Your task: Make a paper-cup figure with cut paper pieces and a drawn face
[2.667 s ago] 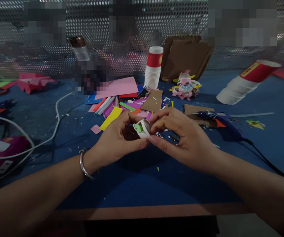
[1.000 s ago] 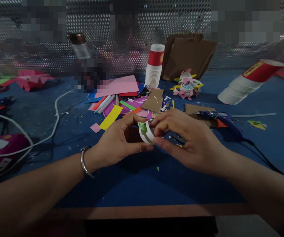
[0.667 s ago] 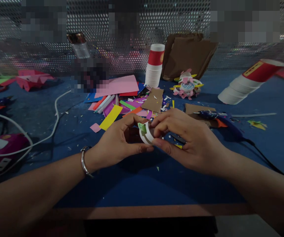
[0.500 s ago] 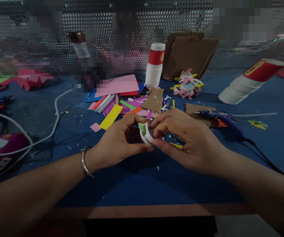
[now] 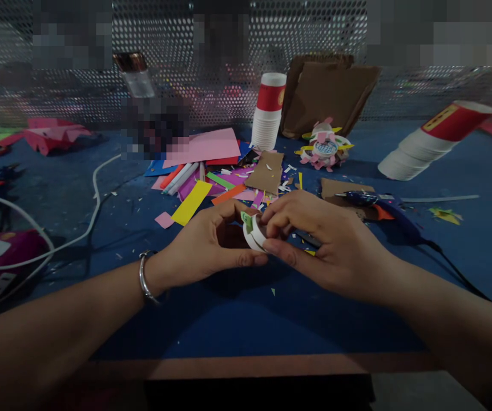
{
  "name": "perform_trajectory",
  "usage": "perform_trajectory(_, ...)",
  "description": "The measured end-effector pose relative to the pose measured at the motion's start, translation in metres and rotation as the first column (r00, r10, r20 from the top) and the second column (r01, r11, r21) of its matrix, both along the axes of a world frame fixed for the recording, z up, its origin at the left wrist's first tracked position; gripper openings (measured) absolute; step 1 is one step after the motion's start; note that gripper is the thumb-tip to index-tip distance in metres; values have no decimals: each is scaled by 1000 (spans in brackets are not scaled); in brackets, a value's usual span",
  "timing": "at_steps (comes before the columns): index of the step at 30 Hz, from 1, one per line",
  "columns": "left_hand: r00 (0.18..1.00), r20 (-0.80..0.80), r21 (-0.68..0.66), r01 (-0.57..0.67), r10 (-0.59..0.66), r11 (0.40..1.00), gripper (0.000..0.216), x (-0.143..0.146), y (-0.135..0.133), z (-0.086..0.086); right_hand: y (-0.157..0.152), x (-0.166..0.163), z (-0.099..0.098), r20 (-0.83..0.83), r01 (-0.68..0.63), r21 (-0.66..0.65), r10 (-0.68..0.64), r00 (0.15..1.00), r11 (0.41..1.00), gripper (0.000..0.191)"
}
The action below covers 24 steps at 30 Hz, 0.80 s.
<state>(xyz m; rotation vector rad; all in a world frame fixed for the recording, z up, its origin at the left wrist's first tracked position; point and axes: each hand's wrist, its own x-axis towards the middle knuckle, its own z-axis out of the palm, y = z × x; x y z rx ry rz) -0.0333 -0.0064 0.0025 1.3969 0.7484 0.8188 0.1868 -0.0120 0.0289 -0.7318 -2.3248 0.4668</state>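
Pinched a small white paper ring (image 5: 254,235) in the fingers of the right hand (image 5: 314,245), thumb below and fingertips at its right side, raised over the blue worktop (image 5: 250,325). Curved the left hand (image 5: 205,242) around the ring's left side, thumb and forefinger apart; could not tell any firm grip of the left fingers on it, with the forefinger's tip hidden. Had a green paper piece (image 5: 247,221) at the ring's upper left edge. Wore a silver bracelet (image 5: 142,277) on the left wrist. Faced loose paper just beyond the hands: a yellow strip (image 5: 192,204), a pink square (image 5: 164,220) at its left, an orange strip (image 5: 229,194) and a cardboard piece (image 5: 267,171) among tiny scraps. Had markers (image 5: 182,178) near a large pink sheet (image 5: 207,145). Saw one stack of paper cups (image 5: 267,117) upright behind the scraps, a slanted stack (image 5: 436,142) at far right, and between them a paper figure (image 5: 325,147) in front of upright cardboard sheets (image 5: 331,94). Had a blue glue gun (image 5: 404,222) beyond the right hand, nozzle over a flat piece of cardboard (image 5: 329,187). Had a white cable (image 5: 94,188) looping across the left side, near a purple socket box (image 5: 10,251).
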Motion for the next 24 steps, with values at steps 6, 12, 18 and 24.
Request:
perform_trajectory(6, 1000, 12, -28, -22, 22, 999, 38, 2, -2, 1, 3, 1, -2, -10, 16, -55, -16, 1000, 998, 10)
perform_trajectory(12, 998, 33, -26, -44, 45, 999, 34, 3, -3, 1, 5, 1, -2, -39, 15, -95, -19, 999, 995, 15)
perform_trajectory(18, 997, 40, -43, -59, 61, 997, 33, 1, -1, 0, 4, 1, -3, -48, 14, -132, -21, 999, 991, 14)
perform_trajectory(24, 996, 47, -110, -75, 81, 991, 33, 2, -4, 0, 7, 2, -4, -26, -8, -86, 6, 1000, 996, 14)
